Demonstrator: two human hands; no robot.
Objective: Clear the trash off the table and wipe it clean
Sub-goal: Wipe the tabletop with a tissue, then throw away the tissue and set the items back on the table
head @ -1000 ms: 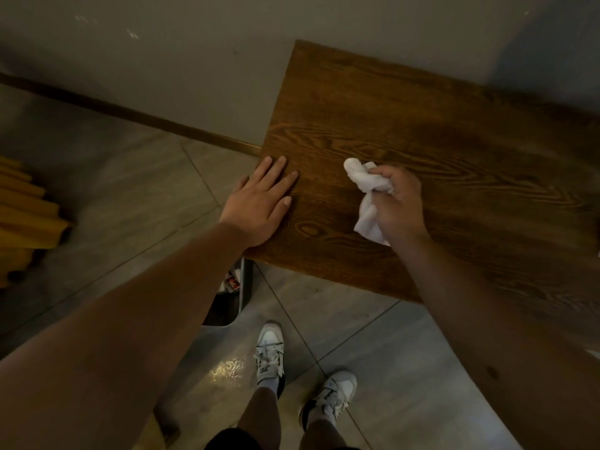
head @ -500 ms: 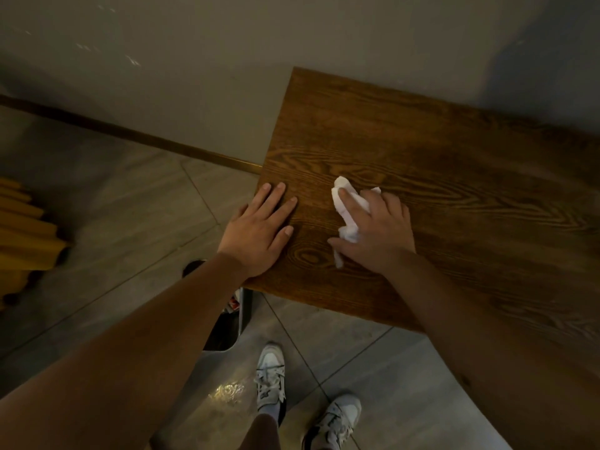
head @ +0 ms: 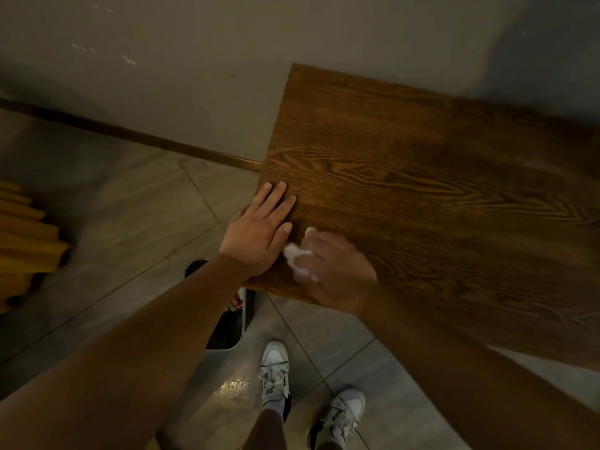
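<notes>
A dark wooden table (head: 422, 177) stands against the wall. My left hand (head: 259, 232) lies flat on its near left corner, fingers spread and holding nothing. My right hand (head: 337, 271), blurred by motion, presses a crumpled white tissue (head: 297, 259) onto the tabletop close to the front edge, just right of my left hand. Most of the tissue is hidden under my palm and fingers.
A trash bin (head: 227, 323) with a dark liner stands on the tiled floor below the table's left corner, partly hidden by my left forearm. My two white shoes (head: 274, 371) are beside it. A yellow ribbed object (head: 26, 245) is at the far left.
My right hand has slid the tissue toward me and to the left, from mid-table to the front edge beside my left hand. The left hand has stayed flat on the corner.
</notes>
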